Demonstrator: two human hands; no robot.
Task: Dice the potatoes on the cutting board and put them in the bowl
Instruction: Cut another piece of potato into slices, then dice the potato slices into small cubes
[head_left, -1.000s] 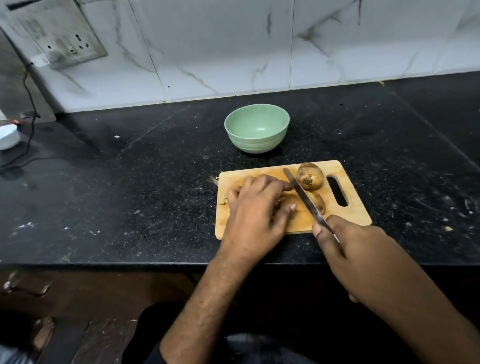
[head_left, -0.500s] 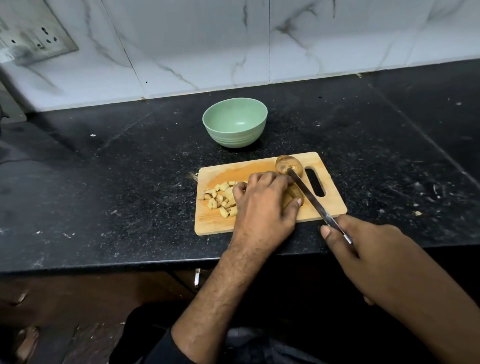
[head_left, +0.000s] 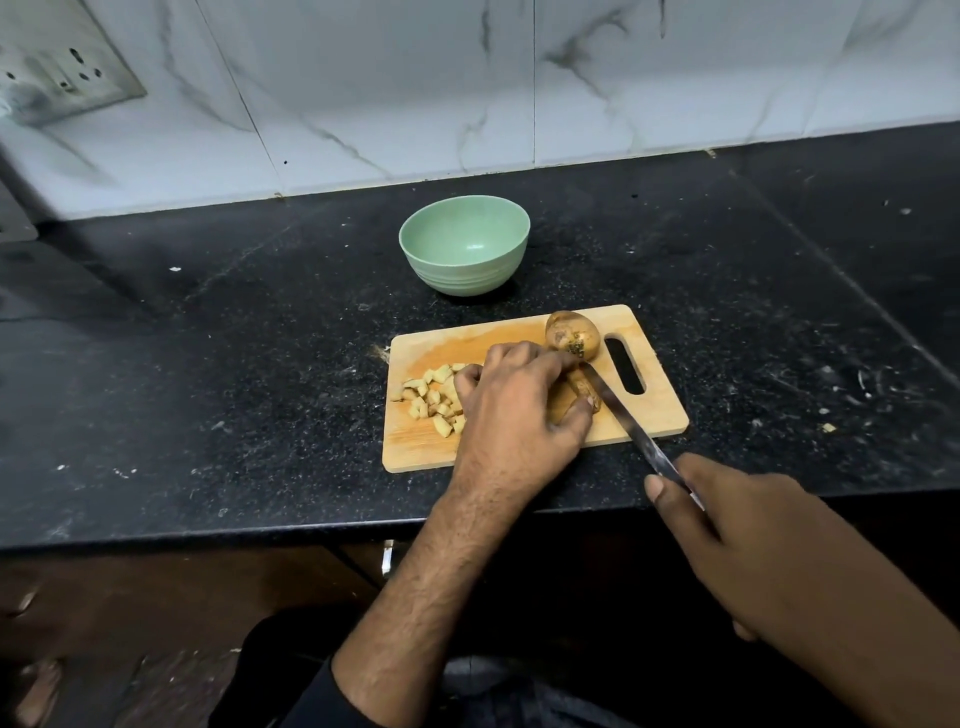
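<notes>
A wooden cutting board (head_left: 660, 410) lies on the black counter. Several pale potato dice (head_left: 431, 397) are heaped on its left part. A whole brown potato (head_left: 571, 335) sits at the board's far edge beside the handle slot. My left hand (head_left: 519, 410) curls over a cut potato piece (head_left: 584, 389) in the board's middle and holds it down. My right hand (head_left: 748, 540) grips the handle of a knife (head_left: 623, 415), whose blade runs along the piece's right side, tip near the whole potato. An empty green bowl (head_left: 464, 244) stands beyond the board.
The white marble-tiled wall (head_left: 395, 93) backs the counter, with a socket plate (head_left: 67, 78) at the upper left. The counter's front edge (head_left: 208, 535) runs just below the board. Crumbs speckle the counter at the right (head_left: 826, 415).
The view has shifted, so the board sits further right in frame. The potato dice, hidden a second ago, show left of my left hand. The blade stays beside the held piece.
</notes>
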